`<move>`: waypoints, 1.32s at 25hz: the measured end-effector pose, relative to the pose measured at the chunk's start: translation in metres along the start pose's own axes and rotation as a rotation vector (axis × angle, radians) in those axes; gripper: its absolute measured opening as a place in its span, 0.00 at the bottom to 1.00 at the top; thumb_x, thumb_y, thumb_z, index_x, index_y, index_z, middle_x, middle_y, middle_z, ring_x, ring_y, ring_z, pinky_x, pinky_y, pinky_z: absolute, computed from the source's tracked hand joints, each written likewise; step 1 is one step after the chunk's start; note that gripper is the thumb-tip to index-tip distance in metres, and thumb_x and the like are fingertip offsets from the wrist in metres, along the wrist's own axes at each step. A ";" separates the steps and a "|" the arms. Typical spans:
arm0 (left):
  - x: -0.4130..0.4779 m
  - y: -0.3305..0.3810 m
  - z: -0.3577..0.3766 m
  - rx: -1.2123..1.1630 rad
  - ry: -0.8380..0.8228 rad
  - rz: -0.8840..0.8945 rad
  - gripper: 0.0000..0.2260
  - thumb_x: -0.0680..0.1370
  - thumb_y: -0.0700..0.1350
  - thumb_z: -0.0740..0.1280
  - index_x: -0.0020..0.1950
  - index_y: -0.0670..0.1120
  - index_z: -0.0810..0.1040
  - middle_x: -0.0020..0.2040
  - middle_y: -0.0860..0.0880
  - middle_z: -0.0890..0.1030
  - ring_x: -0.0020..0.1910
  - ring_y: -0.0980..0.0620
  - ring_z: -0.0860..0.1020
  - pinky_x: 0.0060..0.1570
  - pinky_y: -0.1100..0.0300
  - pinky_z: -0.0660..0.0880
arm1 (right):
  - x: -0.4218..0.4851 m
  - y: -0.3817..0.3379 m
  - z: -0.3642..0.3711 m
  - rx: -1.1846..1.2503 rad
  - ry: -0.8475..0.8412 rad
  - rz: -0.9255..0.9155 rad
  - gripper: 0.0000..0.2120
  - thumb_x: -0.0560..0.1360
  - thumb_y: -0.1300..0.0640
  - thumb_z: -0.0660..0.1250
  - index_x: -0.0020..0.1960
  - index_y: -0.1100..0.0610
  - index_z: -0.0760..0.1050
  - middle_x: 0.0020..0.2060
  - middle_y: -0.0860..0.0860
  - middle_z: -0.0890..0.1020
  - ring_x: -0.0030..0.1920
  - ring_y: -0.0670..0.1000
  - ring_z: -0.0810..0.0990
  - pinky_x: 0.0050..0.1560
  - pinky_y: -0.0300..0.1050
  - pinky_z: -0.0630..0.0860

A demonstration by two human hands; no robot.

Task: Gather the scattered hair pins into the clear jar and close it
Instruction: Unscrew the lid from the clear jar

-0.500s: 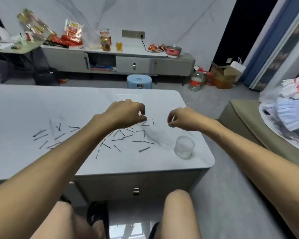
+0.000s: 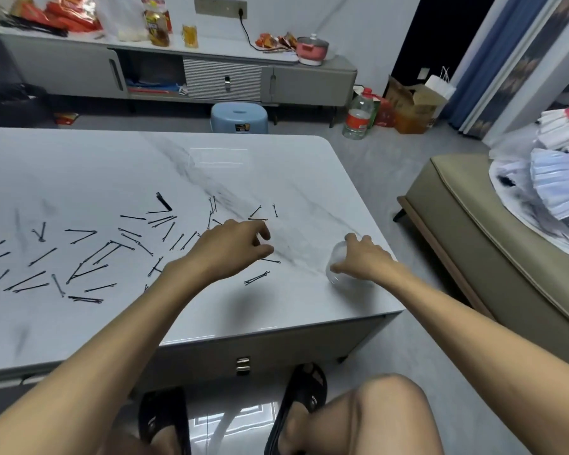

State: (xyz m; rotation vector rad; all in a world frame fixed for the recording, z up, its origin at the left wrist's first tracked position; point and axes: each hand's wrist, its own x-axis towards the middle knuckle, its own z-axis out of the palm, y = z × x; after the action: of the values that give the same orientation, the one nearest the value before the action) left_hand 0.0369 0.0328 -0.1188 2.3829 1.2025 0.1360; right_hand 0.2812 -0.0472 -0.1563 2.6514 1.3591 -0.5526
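Stretching out ahead of the seated person's knees and black sandals (image 2: 296,408), a white marble-look coffee table (image 2: 211,320) with a grey drawer front is carrying the whole job, and by my judgement the job is only beginning. Dozens of black hair pins (image 2: 89,257) are lying loose across the tabletop, thickest on the left and thinning toward the middle, with a few strays just beyond the left hand (image 2: 234,247). That hand is hovering low over the pins near the table's middle, fingers curled toward the thumb as if pinching; whether it is gripping a pin I cannot tell. The right hand (image 2: 362,257) is closing around the clear jar (image 2: 337,264), which is standing upright near the table's right front corner, fingers wrapping its top and side. I am seeing no pins inside the jar, though its clear wall is hard to read, and no lid is showing anywhere, so nearly all the gathering and the closing are remaining. Farther off, a pale blue stool (image 2: 239,118) is sitting past the far edge, an olive sofa (image 2: 473,224) piled with papers is lining the right, and a long grey cabinet (image 2: 178,73) is holding snack bags, bottles and a pink pot (image 2: 312,49) against the wall.
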 end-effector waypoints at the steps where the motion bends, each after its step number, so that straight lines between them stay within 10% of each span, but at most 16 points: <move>1: 0.006 -0.004 0.006 -0.043 -0.004 -0.005 0.13 0.78 0.56 0.63 0.61 0.57 0.75 0.55 0.58 0.81 0.51 0.52 0.77 0.46 0.56 0.70 | 0.004 -0.004 0.001 0.007 0.029 0.000 0.34 0.69 0.44 0.69 0.71 0.53 0.61 0.65 0.58 0.68 0.62 0.63 0.70 0.55 0.53 0.68; 9: 0.031 -0.018 0.051 -0.436 0.158 0.075 0.43 0.62 0.63 0.74 0.73 0.56 0.61 0.67 0.59 0.72 0.65 0.60 0.71 0.61 0.54 0.71 | -0.002 -0.088 -0.030 0.377 0.193 -0.204 0.35 0.65 0.34 0.62 0.70 0.44 0.65 0.62 0.55 0.72 0.61 0.59 0.73 0.48 0.50 0.64; 15: 0.040 -0.028 0.072 -0.661 0.465 0.010 0.38 0.56 0.57 0.81 0.61 0.63 0.68 0.58 0.61 0.78 0.58 0.59 0.77 0.55 0.52 0.77 | -0.007 -0.134 -0.026 0.384 0.194 -0.251 0.28 0.66 0.29 0.55 0.49 0.50 0.75 0.44 0.50 0.79 0.48 0.57 0.77 0.39 0.49 0.66; 20: 0.046 -0.044 0.064 -0.550 0.547 0.009 0.38 0.56 0.56 0.80 0.63 0.57 0.70 0.51 0.61 0.80 0.51 0.65 0.77 0.48 0.68 0.75 | -0.004 -0.138 -0.025 0.413 0.203 -0.455 0.22 0.69 0.30 0.59 0.46 0.48 0.73 0.42 0.50 0.79 0.45 0.55 0.76 0.38 0.49 0.68; 26: 0.043 -0.061 0.057 -0.578 0.371 0.095 0.36 0.58 0.51 0.81 0.62 0.57 0.68 0.45 0.64 0.79 0.46 0.72 0.76 0.39 0.78 0.67 | 0.007 -0.113 -0.040 0.406 -0.184 -0.762 0.39 0.70 0.45 0.73 0.76 0.41 0.56 0.70 0.48 0.66 0.69 0.46 0.66 0.64 0.41 0.66; 29: 0.045 -0.059 0.059 -0.581 0.366 0.110 0.39 0.58 0.52 0.80 0.65 0.56 0.67 0.51 0.64 0.78 0.50 0.70 0.75 0.43 0.77 0.68 | 0.011 -0.115 -0.039 0.318 -0.189 -0.637 0.47 0.67 0.28 0.65 0.77 0.42 0.48 0.76 0.50 0.58 0.74 0.51 0.62 0.66 0.45 0.62; 33: 0.046 -0.057 0.062 -0.505 0.359 0.121 0.42 0.57 0.60 0.76 0.68 0.56 0.65 0.57 0.60 0.78 0.56 0.60 0.75 0.50 0.67 0.70 | 0.011 -0.127 -0.028 0.304 -0.090 -0.450 0.38 0.66 0.24 0.58 0.67 0.45 0.65 0.55 0.51 0.78 0.46 0.51 0.78 0.41 0.47 0.74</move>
State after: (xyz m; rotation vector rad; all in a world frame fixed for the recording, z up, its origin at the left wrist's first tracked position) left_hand 0.0412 0.0753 -0.2050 2.0253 1.0153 0.8333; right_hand 0.1927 0.0435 -0.1263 2.4871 1.9974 -0.9848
